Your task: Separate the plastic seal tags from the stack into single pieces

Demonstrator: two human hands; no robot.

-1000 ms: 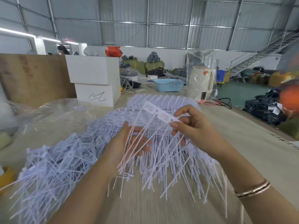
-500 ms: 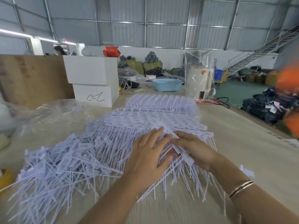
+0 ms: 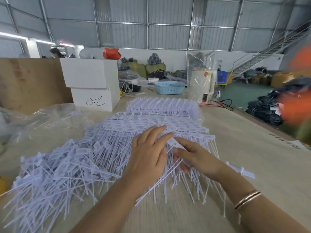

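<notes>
- Two hands work on the stack (image 3: 151,121), which lies on the table (image 3: 252,148).
- Your left hand (image 3: 149,153) presses flat, fingers straight, on the joined tags.
- Your right hand (image 3: 193,155) pinches one tag (image 3: 175,143) at the near edge.
- Next, I think, pull that tag sideways until it snaps free, then put it on the loose pile (image 3: 55,169).

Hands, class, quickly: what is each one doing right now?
Left hand: open, fingers straight, pressing on the stack.
Right hand: fingers pinch one tag.
</notes>
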